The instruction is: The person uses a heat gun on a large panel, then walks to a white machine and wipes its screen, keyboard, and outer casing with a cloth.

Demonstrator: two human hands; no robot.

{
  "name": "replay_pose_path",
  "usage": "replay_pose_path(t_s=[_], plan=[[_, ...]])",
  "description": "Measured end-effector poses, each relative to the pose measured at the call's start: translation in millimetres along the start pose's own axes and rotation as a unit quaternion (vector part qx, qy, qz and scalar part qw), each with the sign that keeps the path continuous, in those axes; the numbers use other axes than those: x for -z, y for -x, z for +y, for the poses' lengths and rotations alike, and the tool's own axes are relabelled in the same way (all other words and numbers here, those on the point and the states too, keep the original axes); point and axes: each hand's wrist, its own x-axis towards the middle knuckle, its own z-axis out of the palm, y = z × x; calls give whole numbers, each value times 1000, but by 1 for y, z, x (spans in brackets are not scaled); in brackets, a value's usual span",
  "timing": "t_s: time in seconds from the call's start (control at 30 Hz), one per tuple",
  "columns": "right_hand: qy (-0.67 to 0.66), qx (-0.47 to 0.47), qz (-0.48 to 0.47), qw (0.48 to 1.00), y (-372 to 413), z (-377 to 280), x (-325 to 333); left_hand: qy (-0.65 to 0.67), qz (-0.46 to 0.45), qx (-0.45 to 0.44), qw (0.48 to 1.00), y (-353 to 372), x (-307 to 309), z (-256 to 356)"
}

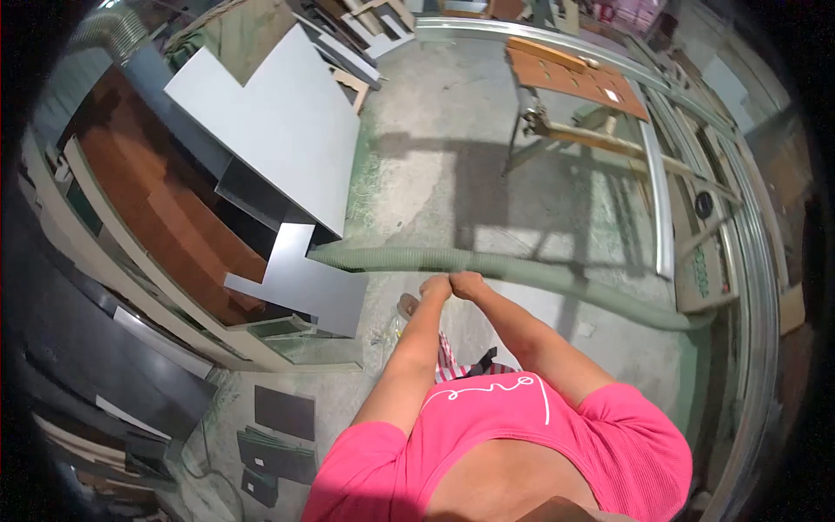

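Observation:
My left hand (435,286) and my right hand (467,284) are held out in front of me, side by side and nearly touching. Fingers on both are curled closed; whatever they grip, if anything, is hidden. Just beyond them a ribbed green-grey hose (396,259) crosses the floor. Beside my left forearm, low down, shows a small brown rounded thing (406,305) with something clear like plastic below it. Red-and-white striped cloth (446,358) hangs below my pink shirt (487,409).
Large white panels (287,113) and a grey notched sheet (335,296) lean at the left. Right of the floor (417,165) stands a workbench with a brown perforated top (570,78). Long metal rails (757,217) run along the right. Dark flat pieces (283,413) lie lower left.

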Motion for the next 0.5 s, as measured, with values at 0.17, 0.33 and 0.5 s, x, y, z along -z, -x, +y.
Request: replay_pose_path(t_s=[0.17,0.33,0.5], plan=[[43,-15,-33,998,-111,26,37,50,-2,7,999,-111,53,-11],[57,-15,-48,997,-217,14,100,56,-5,23,998,-184,157,-38],[36,1,-61,997,-306,-48,154,72,41,58,995,-223,247,-84]])
